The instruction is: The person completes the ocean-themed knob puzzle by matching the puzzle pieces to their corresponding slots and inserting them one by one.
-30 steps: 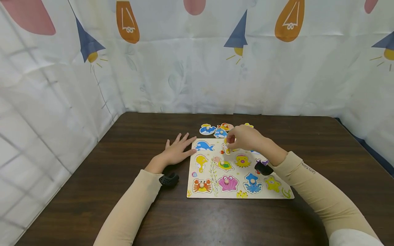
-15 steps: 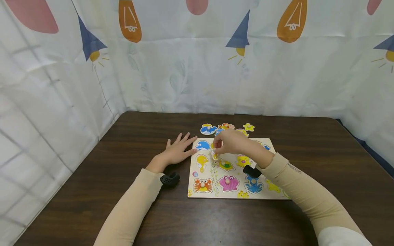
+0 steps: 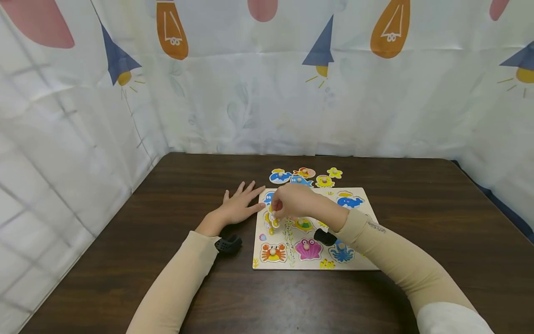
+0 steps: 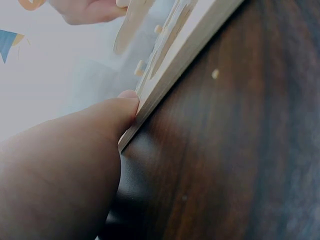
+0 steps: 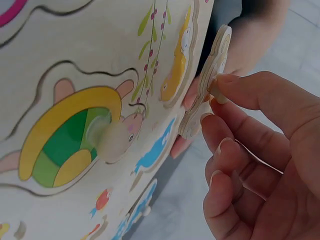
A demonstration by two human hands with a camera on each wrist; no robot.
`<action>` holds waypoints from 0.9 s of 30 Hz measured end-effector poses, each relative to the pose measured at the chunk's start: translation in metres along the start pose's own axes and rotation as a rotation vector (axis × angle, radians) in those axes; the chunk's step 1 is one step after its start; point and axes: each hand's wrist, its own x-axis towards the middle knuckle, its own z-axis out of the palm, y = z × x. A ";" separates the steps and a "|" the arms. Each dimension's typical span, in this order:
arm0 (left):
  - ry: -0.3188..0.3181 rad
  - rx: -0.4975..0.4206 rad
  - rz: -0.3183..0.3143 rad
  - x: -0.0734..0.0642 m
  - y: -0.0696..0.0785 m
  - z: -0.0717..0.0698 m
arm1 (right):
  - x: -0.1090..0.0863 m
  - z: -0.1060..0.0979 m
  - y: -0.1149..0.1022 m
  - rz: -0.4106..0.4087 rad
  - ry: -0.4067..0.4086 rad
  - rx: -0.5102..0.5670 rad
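My right hand (image 3: 297, 202) pinches a small wooden peg on a yellow seahorse puzzle piece (image 3: 274, 219), above the left part of the wooden puzzle board (image 3: 259, 234). Seen from the right wrist, the piece (image 5: 209, 85) is tilted edge-on, with thumb and index finger at its peg; its printed face is mostly hidden. Below it the board shows a printed yellow seahorse recess. My left hand (image 3: 237, 209) lies with fingers spread at the board's left edge. In the left wrist view its thumb (image 4: 112, 115) touches that edge.
Behind the board lie several loose pieces: a blue whale (image 3: 280, 176), a red-and-orange fish (image 3: 304, 172), a blue dolphin-like piece (image 3: 301, 181), a yellow octopus (image 3: 324, 181) and a yellow starfish (image 3: 334, 172). A crab (image 3: 273, 253), shell (image 3: 308, 250) and turtle (image 5: 75, 135) sit in the board.
My right hand has carried the seahorse piece left across the board, from its upper middle to the left column. The left hand stays in place.
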 end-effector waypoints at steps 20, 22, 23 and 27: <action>0.008 0.000 0.019 0.001 -0.003 0.001 | 0.014 0.014 -0.005 -0.012 -0.006 -0.046; 0.008 0.000 0.024 0.001 -0.003 0.002 | 0.014 0.015 -0.005 -0.012 -0.002 -0.053; 0.008 0.000 0.025 0.001 -0.003 0.002 | 0.015 0.015 -0.005 -0.013 0.000 -0.059; 0.005 -0.004 0.023 0.000 -0.002 0.001 | 0.016 0.016 -0.006 -0.013 0.001 -0.064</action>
